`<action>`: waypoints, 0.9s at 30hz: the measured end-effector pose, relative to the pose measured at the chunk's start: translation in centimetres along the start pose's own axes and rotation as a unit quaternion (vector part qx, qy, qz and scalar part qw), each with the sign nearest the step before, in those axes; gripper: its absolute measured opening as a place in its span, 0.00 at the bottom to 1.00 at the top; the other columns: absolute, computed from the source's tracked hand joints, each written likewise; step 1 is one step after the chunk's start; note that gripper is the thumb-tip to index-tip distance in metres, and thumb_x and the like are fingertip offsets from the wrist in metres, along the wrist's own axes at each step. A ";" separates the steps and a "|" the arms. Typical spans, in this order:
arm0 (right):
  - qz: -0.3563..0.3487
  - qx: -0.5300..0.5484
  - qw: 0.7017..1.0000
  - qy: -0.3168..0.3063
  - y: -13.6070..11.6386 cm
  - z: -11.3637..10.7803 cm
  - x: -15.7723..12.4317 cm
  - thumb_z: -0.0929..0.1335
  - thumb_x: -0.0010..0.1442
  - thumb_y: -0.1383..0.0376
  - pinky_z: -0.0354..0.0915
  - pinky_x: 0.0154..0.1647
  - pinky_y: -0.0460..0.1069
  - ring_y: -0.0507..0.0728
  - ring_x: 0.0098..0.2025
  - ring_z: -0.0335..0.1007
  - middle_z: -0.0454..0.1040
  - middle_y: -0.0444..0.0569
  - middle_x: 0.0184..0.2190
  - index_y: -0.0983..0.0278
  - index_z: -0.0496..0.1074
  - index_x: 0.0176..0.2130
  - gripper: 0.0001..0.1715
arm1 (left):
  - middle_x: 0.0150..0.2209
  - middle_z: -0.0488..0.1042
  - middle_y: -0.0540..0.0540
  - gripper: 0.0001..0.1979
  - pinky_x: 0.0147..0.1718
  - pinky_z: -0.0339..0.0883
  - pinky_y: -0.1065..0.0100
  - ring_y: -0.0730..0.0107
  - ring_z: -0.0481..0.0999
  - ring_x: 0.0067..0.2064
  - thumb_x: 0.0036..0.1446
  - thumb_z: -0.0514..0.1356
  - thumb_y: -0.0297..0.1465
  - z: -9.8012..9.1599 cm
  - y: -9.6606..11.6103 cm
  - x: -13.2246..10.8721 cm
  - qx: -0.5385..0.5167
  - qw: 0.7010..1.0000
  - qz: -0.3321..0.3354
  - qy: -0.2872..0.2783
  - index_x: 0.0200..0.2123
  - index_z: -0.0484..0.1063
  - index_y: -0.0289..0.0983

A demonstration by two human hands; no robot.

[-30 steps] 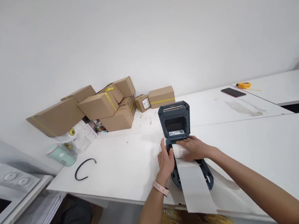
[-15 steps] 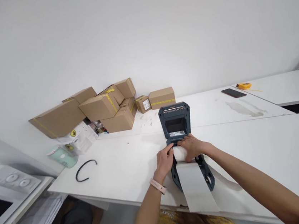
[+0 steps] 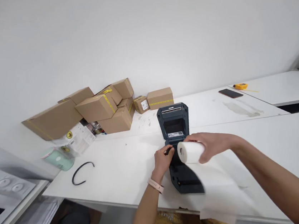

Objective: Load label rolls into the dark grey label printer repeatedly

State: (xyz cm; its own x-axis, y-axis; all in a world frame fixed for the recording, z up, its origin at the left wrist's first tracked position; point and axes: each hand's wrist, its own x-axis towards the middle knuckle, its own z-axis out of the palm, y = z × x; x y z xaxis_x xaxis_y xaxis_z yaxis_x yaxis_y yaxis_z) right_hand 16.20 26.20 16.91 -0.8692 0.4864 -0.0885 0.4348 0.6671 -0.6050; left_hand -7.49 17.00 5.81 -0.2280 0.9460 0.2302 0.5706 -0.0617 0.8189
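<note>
A dark label printer (image 3: 186, 181) stands on the white table with its lid (image 3: 174, 120) tilted up. My right hand (image 3: 212, 144) is closed around a white paper roll (image 3: 192, 152), held above the right side of the printer. From the roll a loose strip of paper (image 3: 219, 188) trails down past the table's front edge, blurred by motion. At the printer's left side my left hand (image 3: 163, 159), with a pink band on its wrist, has its fingers curled against the inner edge. What those fingertips grip there is hidden.
Cardboard boxes (image 3: 97, 108) are piled at the back left, beside plastic packets (image 3: 81, 138) and a green canister (image 3: 59, 159). A black curved band (image 3: 77, 174) lies near the front left. Further right are a phone (image 3: 230, 93) and a yellow tape measure (image 3: 240, 86).
The paper roll has come up out of the printer in my right hand and moved right, its strip swinging right with it. My left hand stays at the printer's left edge.
</note>
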 end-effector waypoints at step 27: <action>0.144 0.304 0.897 0.287 14.7 8.0 -1.9 0.73 0.50 0.57 0.74 0.43 0.55 0.70 0.50 0.77 0.79 0.60 0.50 0.61 0.68 0.53 0.32 | 0.36 0.83 0.48 0.16 0.43 0.72 0.65 0.64 0.79 0.39 0.62 0.58 0.39 0.8 0.4 -0.7 0.019 0.999 -0.029 0.035 0.47 0.81 0.44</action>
State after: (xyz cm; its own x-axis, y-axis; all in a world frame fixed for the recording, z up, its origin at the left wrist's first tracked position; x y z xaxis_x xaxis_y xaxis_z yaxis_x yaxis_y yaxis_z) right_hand 22.35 30.62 1.84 -0.4004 0.9163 0.0060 0.2623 0.1209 -0.9574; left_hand -6.52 16.54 5.55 -0.3163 0.9228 0.2200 0.5843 0.0068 0.8115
